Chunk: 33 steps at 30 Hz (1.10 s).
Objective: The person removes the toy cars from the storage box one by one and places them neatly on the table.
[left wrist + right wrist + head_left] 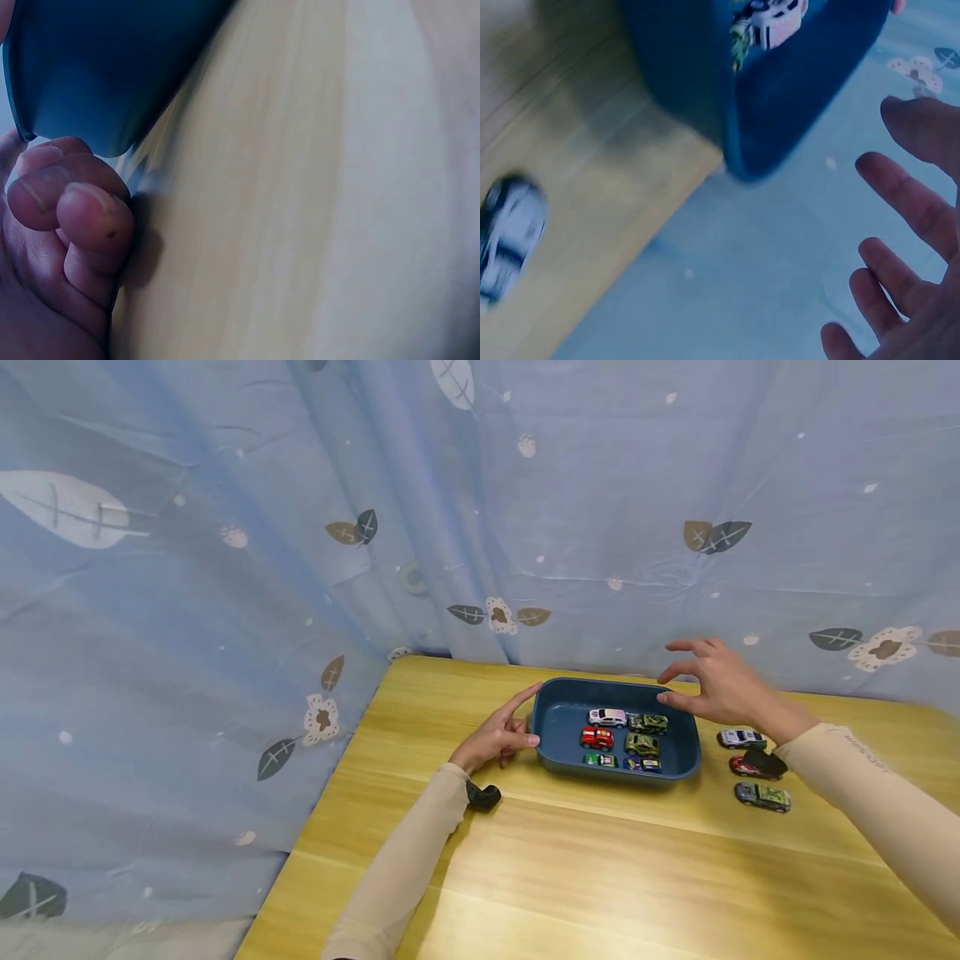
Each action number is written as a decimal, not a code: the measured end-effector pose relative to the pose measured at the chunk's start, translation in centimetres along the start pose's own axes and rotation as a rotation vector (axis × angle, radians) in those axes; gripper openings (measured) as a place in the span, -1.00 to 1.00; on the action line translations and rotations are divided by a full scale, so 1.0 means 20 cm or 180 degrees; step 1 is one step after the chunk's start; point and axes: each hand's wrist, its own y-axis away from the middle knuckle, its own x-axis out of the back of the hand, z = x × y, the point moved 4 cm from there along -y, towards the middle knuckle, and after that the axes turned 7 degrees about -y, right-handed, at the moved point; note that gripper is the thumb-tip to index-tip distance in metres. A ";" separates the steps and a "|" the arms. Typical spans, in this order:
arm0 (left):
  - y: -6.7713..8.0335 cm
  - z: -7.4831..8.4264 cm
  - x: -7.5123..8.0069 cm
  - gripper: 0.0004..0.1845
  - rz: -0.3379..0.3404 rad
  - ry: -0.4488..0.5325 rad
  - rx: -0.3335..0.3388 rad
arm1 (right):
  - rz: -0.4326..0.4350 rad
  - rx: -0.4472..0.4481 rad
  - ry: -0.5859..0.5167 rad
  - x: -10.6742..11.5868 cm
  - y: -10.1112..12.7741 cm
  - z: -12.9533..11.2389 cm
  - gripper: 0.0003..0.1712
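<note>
A dark blue plastic bin [558, 750] holds several small toy cars, among them a red car [597, 738], a white and pink car [607, 717] and a camouflage car [648, 723]. My left hand [492, 739] is at the bin's left end, index finger and thumb stretched out against it. Its other fingers [94, 217] are curled below the rim in the left wrist view. Over the far right corner hovers my right hand [720, 685], fingers spread and thumb overlapping the rim; the right wrist view shows nothing between its fingers [907, 199].
Right of the bin, under my right forearm, a white car [742, 739], a red car [746, 767] and a green and blue car [762, 797] stand in a column. The wooden table [540, 877] meets a blue patterned curtain [600, 527] behind and at the left.
</note>
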 end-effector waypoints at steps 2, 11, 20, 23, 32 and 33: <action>-0.01 0.00 -0.01 -0.03 -0.0030 -0.0007 -0.0005 | -0.0014 0.0081 -0.0118 -0.04 -0.02 0.00 -0.81; -0.01 0.01 -0.01 -0.03 -0.0003 -0.0010 0.0017 | -0.0367 0.0060 -0.0365 -0.22 -0.14 -0.03 -0.78; -0.01 0.00 -0.01 -0.03 0.0008 -0.0022 -0.0028 | -0.0712 -0.0067 -0.0119 -0.27 -0.22 -0.06 -0.69; -0.01 0.00 -0.01 -0.02 0.0013 -0.0017 -0.0035 | -0.0762 -0.0088 -0.0087 -0.29 -0.24 -0.05 -0.69; 0.00 0.01 -0.01 -0.01 -0.0004 -0.0031 -0.0020 | -0.0970 -0.0238 -0.0038 -0.37 -0.27 -0.05 -0.68; 0.00 0.01 -0.01 -0.01 -0.0010 -0.0020 -0.0014 | -0.0981 -0.0255 -0.0041 -0.38 -0.27 -0.04 -0.68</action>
